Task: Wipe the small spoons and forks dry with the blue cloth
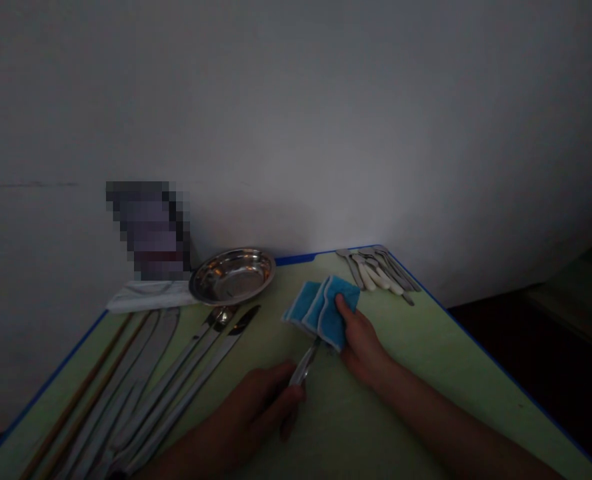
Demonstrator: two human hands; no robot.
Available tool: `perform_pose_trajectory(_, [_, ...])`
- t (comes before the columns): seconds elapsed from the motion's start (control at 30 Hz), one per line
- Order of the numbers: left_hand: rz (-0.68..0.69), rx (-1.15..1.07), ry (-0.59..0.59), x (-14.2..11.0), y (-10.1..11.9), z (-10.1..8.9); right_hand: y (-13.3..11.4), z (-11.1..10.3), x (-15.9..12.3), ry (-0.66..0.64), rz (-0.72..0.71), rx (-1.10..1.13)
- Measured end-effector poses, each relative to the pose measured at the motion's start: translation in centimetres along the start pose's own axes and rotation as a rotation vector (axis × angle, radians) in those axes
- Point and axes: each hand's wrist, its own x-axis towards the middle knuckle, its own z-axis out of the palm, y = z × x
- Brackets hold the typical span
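Pixelated patch [151, 230] by the wall, back L of table; any print there unreadable. Surface: pale green table [356, 427] w/ blue edging, pushed up to a plain grayish wall [326, 100] w/ 1 thin dark line [29, 185] at far L. Room dim; dark area [496, 327] past table's R edge.

L hand [269, 403] low center, forearm in from bottom L, over the lower ends of the long cutlery; fingers curled narrow round 1 shiny metal utensil [303, 370], which slants up & R to the cloth's lower edge; its far end is hidden. R hand [361, 337] just above & R of it, forearm in from bottom R; fingers closed on folded blue cloth [331, 313] w/ white trim, thumb on top.

Back center: oval metal bowl [236, 283], near the wall. White fabric [151, 298] L of it. L side: 2 brown sticks [75, 400], then long cutlery [211, 367] incl. a knife, side by side. Back R corner: small cutlery pile [379, 275], some w/ pale handles.
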Motion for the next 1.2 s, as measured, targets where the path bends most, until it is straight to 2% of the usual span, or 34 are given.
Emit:
perform_pose_trajectory(0.17, [0.011,0.045,-0.038,0.2,-0.5,0.6,0.6,0.6,-1.4,-0.063,0.099,-0.028])
perform_pose_trajectory(0.3, [0.008,0.142,-0.058,0.2,-0.5,0.8,0.8,0.7,-1.9,-0.125,0.059,-0.135])
perform_pose_trajectory(0.4, [-0.021,0.218,-0.007,0.1,-0.6,0.8,0.7,0.3,-1.4,-0.135,-0.007,-0.212])
perform_pose_trajectory(0.53, [-0.062,0.108,0.032,0.1,-0.8,0.8,0.1,-0.7,0.1,-0.101,-0.194,-0.316])
perform_pose_trajectory(0.6, [-0.069,0.030,0.072,0.3,-0.9,0.8,-0.2,-1.3,1.0,-0.029,-0.312,-0.367])
perform_pose_trajectory(0.67, [-0.076,-0.029,0.141,0.4,-0.9,0.7,-0.3,-1.7,1.7,0.049,-0.367,-0.393])
perform_pose_trajectory(0.73, [-0.093,-0.089,0.198,0.5,-1.0,0.7,-0.4,-1.8,2.0,0.066,-0.341,-0.357])
perform_pose_trajectory(0.87, [-0.116,-0.234,0.268,0.6,-1.2,0.8,-0.3,-1.1,1.2,-0.002,-0.105,-0.166])
perform_pose_trajectory(0.93, [-0.130,-0.285,0.297,0.6,-1.3,0.7,-0.2,-0.7,0.7,-0.026,-0.036,-0.111])
perform_pose_trajectory(1.03, [-0.145,-0.303,0.308,0.6,-1.2,0.6,-0.1,-0.4,0.2,-0.070,-0.029,-0.111])
perform_pose_trajectory(1.2, [-0.091,-0.154,0.188,0.6,-0.8,0.3,0.0,-0.7,0.1,-0.157,-0.134,-0.285])
